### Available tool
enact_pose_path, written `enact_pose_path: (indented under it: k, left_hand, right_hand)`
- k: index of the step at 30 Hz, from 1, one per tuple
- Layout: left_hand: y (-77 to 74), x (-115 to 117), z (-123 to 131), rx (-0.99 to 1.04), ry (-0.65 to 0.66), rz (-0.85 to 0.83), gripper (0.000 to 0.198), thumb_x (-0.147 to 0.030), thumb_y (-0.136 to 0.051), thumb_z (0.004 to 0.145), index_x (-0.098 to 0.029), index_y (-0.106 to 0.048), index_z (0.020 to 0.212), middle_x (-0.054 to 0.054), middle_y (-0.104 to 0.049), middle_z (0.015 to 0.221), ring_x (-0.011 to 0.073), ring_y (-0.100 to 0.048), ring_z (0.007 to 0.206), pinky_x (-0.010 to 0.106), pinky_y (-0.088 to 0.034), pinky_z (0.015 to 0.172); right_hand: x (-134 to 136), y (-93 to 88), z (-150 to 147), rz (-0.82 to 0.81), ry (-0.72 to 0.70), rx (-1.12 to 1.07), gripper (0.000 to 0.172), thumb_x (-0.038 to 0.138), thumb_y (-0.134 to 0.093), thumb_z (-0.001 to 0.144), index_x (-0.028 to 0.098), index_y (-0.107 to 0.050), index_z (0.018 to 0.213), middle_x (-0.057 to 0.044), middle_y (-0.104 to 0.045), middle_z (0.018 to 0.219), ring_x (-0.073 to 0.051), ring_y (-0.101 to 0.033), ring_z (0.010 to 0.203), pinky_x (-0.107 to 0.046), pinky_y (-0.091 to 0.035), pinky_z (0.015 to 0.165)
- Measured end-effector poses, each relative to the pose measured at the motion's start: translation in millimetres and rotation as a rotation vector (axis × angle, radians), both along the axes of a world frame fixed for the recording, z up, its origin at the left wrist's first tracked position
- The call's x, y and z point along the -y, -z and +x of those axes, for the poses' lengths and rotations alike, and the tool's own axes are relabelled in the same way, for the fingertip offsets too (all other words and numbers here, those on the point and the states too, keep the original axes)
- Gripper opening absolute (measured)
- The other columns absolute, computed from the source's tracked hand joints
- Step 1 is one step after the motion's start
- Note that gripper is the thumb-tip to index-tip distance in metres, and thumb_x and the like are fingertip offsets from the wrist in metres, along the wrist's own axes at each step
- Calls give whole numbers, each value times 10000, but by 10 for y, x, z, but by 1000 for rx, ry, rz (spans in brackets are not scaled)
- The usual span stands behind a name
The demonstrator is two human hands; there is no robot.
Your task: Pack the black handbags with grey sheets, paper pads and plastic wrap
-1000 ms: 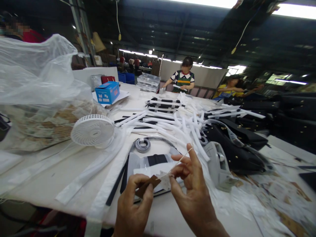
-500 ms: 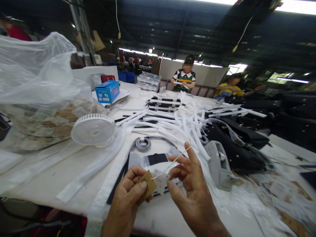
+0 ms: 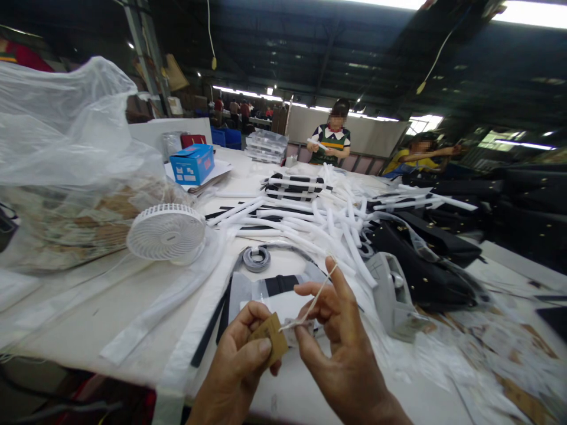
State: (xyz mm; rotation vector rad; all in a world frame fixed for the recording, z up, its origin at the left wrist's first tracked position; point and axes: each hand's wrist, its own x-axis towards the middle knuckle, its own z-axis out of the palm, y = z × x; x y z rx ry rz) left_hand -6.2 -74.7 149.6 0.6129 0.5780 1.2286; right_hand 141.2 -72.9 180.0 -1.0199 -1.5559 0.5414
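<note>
My left hand (image 3: pixel 241 354) pinches a brown cardboard hang tag (image 3: pixel 273 342) between thumb and fingers. From the tag a pale string (image 3: pixel 315 300) runs up to my right hand (image 3: pixel 343 336), where it loops over the raised index fingertip. The right thumb and bent fingers close around the lower string beside a small whitish tag (image 3: pixel 292 335), partly hidden by them. Just beyond both hands lies a bag (image 3: pixel 241 289) with black and grey-wrapped parts. A wrapped grey coil (image 3: pixel 256 258) rests at its far side, within a curved dark strap.
White-wrapped strips (image 3: pixel 283 230) spread over the table. A white fan (image 3: pixel 168 233) and a large plastic bag of tags (image 3: pixel 88 218) are at left. On the right sit a grey dispenser (image 3: pixel 392 295), black bags (image 3: pixel 425 260) and loose tags (image 3: pixel 500 354). Co-workers sit across the table.
The brown tag has shifted slightly right with my left hand. My right index finger has moved a little left, and the whitish tag has turned and slipped partly behind the right fingers.
</note>
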Motion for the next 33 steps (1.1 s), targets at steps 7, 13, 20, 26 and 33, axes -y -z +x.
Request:
enact_pose_path:
  k: [7,13,20,26,33]
  left_hand:
    - [20,-32,-171,-597,-459,561,78,-146,-664,817,-198,-630,771,13,-618,788,155,-646,790,238,-544,700]
    - [-31,19,-241,-918,-709,902,201,-29,-590,820,-227,-613,849,18,-635,879,185,-672,945,288,-587,805]
    - [-65,44,-259,-1045,-785,1011,213,-6,-593,825,-219,-585,838,8,-615,904,150,-650,987,251,-559,883]
    - [-61,54,-290,-1059,-822,970,196,-24,-596,830,-220,-587,838,10,-619,909,163,-659,961,281,-574,857]
    - [-28,-9,-274,-1191,-839,1008,163,-65,-607,841,-204,-595,926,45,-628,1000,194,-623,1099,328,-543,944]
  right_hand:
    - [34,-168,95,-106,-65,60,863,88,-565,803,321,-180,1539,-92,-598,1210,-125,-607,719,-316,-575,743]
    - [44,-204,123,-301,-197,-22,867,40,-557,749,339,-268,1509,-73,-597,1199,-92,-574,667,-257,-558,666]
    - [17,-162,146,-242,-188,-57,687,77,-569,798,325,-432,1423,-46,-634,1097,-127,-621,802,-252,-554,727]
    - [30,-174,149,-202,-182,-33,590,112,-589,831,279,-475,1385,-33,-647,960,-151,-651,846,-269,-558,770]
    - [20,-146,153,-259,-228,-70,615,97,-582,808,300,-480,1379,-19,-645,964,-147,-649,855,-272,-551,789]
